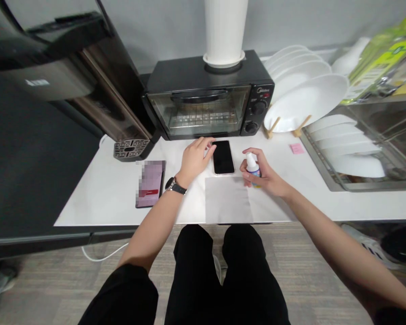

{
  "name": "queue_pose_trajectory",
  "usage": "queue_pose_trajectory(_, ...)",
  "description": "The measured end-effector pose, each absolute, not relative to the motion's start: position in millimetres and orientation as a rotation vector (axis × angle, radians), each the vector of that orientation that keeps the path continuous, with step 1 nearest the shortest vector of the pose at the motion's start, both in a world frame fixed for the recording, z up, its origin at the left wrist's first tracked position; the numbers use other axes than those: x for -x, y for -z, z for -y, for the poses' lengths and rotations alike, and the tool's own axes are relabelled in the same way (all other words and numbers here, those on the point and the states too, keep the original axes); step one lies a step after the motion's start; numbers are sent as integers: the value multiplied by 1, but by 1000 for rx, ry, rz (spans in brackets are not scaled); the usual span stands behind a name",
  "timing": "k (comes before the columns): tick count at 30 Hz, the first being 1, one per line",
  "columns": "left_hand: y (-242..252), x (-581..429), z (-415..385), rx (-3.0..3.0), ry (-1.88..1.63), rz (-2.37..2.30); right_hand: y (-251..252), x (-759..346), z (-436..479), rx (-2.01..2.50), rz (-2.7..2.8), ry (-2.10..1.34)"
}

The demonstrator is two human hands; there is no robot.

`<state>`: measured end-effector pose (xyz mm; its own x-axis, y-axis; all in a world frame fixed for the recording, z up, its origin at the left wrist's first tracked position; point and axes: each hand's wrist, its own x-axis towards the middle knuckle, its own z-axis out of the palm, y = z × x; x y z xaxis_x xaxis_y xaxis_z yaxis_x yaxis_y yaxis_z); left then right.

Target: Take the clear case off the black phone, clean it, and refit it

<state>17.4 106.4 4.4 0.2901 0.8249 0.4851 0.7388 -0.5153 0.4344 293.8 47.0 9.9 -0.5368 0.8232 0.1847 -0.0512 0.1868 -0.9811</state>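
A small spray bottle (253, 169) with a white nozzle and a coloured label stands upright in my right hand (267, 174), whose fingers are wrapped round it. Left of it, a smartphone (223, 157) with a dark screen lies flat on the white counter. My left hand (195, 158), with a watch on the wrist, rests beside the phone; its thumb and fingertips reach the phone's upper left edge, thumb and fingers apart. Below the phone, a thin grey cloth (227, 198) is spread flat to the counter's front edge.
A tablet-like device (151, 184) with a lit screen lies left of my forearm. Behind stand a black toaster oven (203, 113) bearing a white pot (225, 31), and a drink dispenser (122, 104). On the right are racked plates (306, 101), a pink note (297, 148) and a dish basin (328, 174).
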Motion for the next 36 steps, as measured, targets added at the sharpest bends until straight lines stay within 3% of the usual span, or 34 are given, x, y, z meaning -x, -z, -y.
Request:
queue_pose_trajectory(4, -2, -22, -108, -2457, -988, -1492, -16, -287, -32, 659, 1451, -1684)
queue_pose_trajectory(10, -3, -20, -108, -2431, -970, -1568, -9, -283, -9, 748, 1439, -1668)
queue_pose_trajectory(13, -3, -19, -109, -2420, -936, -1593, -9, -289, -8, 894, 1776, -1340)
queue_pose_trajectory(18, -1, -18, -110, -2423, -952, -1585, -17, -299, -18, 1022, 2549, -486)
queue_pose_trajectory(21, -1, -17, -110, -2414, -966, -1584, -17, -300, -25, 983, 2764, -193)
queue_pose_trajectory(36, -2, -17, -110, -2427, -946, -1617, -11, -310, -28, 807, 2878, 127)
